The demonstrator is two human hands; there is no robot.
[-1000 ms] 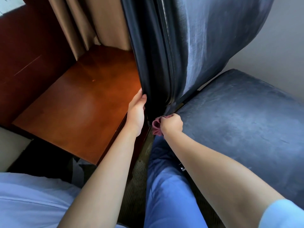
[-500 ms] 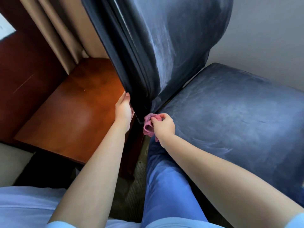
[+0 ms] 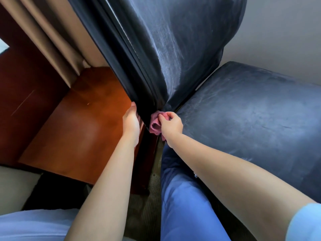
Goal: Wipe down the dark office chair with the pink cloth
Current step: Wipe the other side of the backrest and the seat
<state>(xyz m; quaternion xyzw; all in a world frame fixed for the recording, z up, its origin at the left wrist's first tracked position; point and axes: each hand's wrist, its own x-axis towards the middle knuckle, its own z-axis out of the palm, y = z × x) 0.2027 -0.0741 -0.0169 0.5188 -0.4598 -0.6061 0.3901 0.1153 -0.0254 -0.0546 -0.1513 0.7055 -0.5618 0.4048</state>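
I can read no text, label, brand, number or sign anywhere, not on the chair (image 3: 173, 49) and not on the wooden surface (image 3: 78, 127) beside it.

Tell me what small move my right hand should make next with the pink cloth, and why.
Probably drag the pink cloth along the crease where the chair back meets the seat, away from the edge. Your right hand grips the cloth bunched at the crease's near end, your left hand rests on the back's edge as if steadying it, and the crease runs on beyond the cloth.
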